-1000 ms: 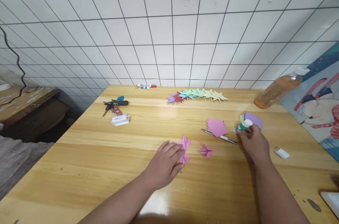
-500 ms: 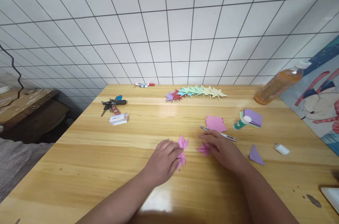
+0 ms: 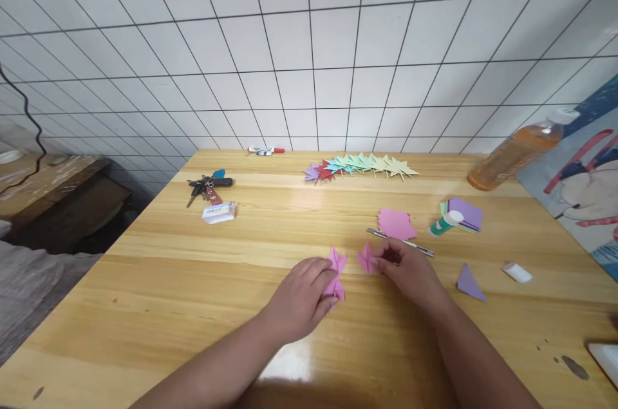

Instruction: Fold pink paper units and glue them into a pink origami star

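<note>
Around the centre of the frame, we are laying our left hand [image 3: 300, 301] over a pink star [image 3: 337, 261] on the table [image 3: 203, 306]; whether its fingers are gripping, we cannot tell. With our right hand [image 3: 409, 270], we are pinching a pink fold [image 3: 365, 259] just right of the star. A glue stick [image 3: 445, 224] is standing at centre right.

One head-worn camera looks forward and down across the wooden table [image 3: 159, 306]. It sits above the near side, fairly close, facing the tiled wall [image 3: 333, 38] beyond.
</note>
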The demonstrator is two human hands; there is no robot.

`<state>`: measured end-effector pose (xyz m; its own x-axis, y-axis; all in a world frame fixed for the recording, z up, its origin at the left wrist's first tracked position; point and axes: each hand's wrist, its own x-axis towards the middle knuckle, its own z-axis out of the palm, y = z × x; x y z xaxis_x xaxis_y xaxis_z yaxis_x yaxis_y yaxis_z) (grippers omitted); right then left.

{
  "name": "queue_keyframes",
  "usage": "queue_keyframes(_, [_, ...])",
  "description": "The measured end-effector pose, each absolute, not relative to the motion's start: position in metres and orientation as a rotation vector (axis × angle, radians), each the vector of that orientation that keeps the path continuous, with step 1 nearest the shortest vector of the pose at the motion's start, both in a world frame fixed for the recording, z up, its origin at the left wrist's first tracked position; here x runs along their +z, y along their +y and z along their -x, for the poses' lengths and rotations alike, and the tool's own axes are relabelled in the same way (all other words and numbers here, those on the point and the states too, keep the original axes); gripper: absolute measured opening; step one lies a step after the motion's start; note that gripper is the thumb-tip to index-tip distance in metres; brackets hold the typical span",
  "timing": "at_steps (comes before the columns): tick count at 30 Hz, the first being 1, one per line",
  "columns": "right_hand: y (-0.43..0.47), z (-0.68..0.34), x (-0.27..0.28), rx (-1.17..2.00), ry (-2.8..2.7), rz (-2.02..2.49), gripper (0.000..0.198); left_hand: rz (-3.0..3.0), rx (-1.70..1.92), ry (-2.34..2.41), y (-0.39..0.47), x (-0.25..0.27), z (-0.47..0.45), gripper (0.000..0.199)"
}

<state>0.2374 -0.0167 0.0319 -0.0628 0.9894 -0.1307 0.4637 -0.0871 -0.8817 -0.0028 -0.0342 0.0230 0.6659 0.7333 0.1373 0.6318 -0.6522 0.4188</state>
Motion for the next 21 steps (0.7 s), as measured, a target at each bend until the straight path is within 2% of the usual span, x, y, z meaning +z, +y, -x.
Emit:
queue_keyframes(8, [-0.021, -0.202, 0.024, 1.153, -1.563, 1.512, 0.009, -2.614, 0.36, 1.127, -0.039, 0.02, 0.001, 0.039])
queue_keyframes(21, [-0.021, -0.197, 0.022, 0.856, -1.769, 1.777, 0.015, -2.625, 0.284, 1.128, -0.039, 0.02, 0.0, 0.045])
